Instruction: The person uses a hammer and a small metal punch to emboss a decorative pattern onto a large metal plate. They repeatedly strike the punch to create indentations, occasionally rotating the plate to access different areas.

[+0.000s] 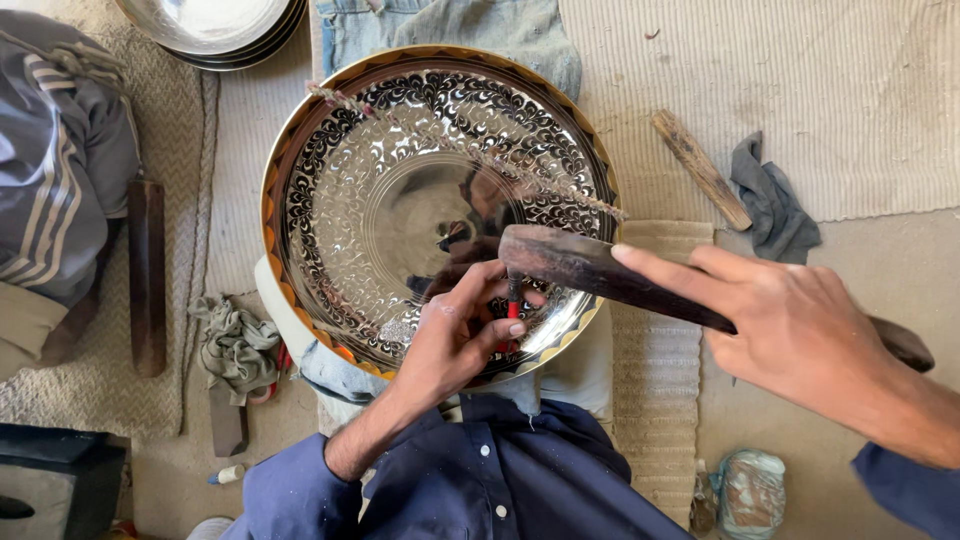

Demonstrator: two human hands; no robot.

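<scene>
Pinching a small red-handled chisel [513,303], the left hand [455,340] has fingers closed narrow round it, tool upright with its tip on the engraved metal tray [440,210] near the tray's lower rim, on the person's lap. Right hand [790,325] is wrapped on the handle of a dark wooden mallet [580,268]; mallet's long axis runs from that hand out toward the left hand, its head right over the chisel top, touching or just off it, can't tell which. Chisel is just past the left fingertips, so the left hand is the nearer one; the right hand is well off to the side at the handle end. Around them: a thin patterned rod [465,150] lies diagonally across the tray beyond both hands, a wooden stick [700,168] and grey rag [772,205] on the mat beyond the right hand, a crumpled cloth [235,345] and a dark wooden bar [147,275] outboard of the left forearm, stacked steel plates [215,30] far beyond. Nothing sits between mallet head and chisel
</scene>
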